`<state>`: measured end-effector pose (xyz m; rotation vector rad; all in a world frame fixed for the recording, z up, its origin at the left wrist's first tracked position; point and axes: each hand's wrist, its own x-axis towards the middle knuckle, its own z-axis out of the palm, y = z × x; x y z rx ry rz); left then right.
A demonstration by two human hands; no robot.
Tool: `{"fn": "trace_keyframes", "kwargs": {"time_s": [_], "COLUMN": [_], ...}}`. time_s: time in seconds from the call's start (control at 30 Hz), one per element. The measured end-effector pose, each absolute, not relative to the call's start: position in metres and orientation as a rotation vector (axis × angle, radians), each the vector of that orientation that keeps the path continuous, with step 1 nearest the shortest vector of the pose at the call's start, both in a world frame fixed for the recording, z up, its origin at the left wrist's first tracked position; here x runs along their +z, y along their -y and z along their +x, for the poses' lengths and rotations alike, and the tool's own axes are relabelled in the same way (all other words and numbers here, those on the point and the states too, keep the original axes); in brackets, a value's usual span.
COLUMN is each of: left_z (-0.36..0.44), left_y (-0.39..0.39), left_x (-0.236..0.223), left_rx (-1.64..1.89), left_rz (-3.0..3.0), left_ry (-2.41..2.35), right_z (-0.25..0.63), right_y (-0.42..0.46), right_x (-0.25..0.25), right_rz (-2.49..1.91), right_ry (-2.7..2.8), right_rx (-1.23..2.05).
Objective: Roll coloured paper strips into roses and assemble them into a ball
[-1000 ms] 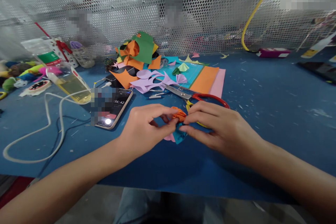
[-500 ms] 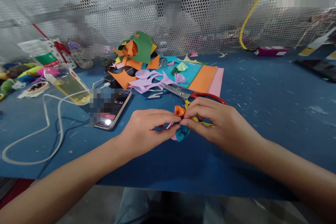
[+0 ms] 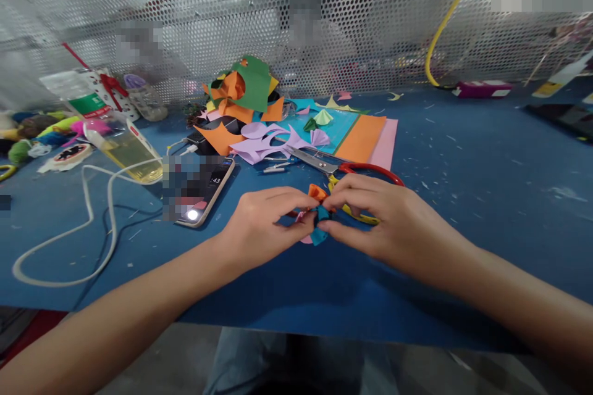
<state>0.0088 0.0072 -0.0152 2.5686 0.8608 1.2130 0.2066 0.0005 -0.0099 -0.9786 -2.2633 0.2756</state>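
- Raised since half a second ago: blue paper [image 3: 320, 236], now higher between the fingertips, with right thumb and forefinger parted around it instead of nearly closed together.
- Pinching the blue paper between left thumb and fingertips, with left hand [image 3: 266, 219] coming in from the left.
- Pinching the same paper from the right, with thumb and forefinger of right hand [image 3: 384, 210]; exact contact partly hidden.
- Held above the surface [image 3: 486, 197], toward the middle of its near edge, between the two hands.
- Showing beside the blue paper: orange paper [image 3: 317, 192] above, pink paper [image 3: 304, 236] below left; too covered to tell how joined.
- Lying just beyond right hand: scissors [image 3: 319, 162], with yellow and red handles, blades pointing toward the far left corner.
- Scattered farther back: lilac scraps [image 3: 259, 142], and near the far edge a green sheet [image 3: 256, 83] among orange offcuts.
- Lying left of left hand: phone [image 3: 217, 179], near a looped white cable [image 3: 113, 234] toward the left edge.
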Motion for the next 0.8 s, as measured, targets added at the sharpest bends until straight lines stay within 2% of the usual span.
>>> {"fn": "trace_keyframes", "kwargs": {"time_s": [0.27, 0.4, 0.6, 0.8], "left_z": [0.013, 0.0105, 0.01, 0.0118], "left_y": [-0.0073, -0.0063, -0.003, -0.0044], "left_x": [-0.0151, -0.0151, -0.0126, -0.0119], "left_rx": [1.35, 1.298, 1.185, 1.194], "left_rz": [2.695, 2.673, 2.298, 2.307], "left_ry": [-0.772, -0.787, -0.889, -0.826], "right_z": [0.2034, 0.2051, 0.2053, 0.2058], "right_y": [0.0005, 0.0005, 0.0001, -0.0011], "right_x": [-0.0074, -0.0063, -0.0061, -0.0074], "right_rz": [-0.958, -0.916, -0.923, -0.911], "right_ry": [2.286, 2.276, 2.284, 2.297], "right_rx": [0.02, 0.056, 0.134, 0.123]}}
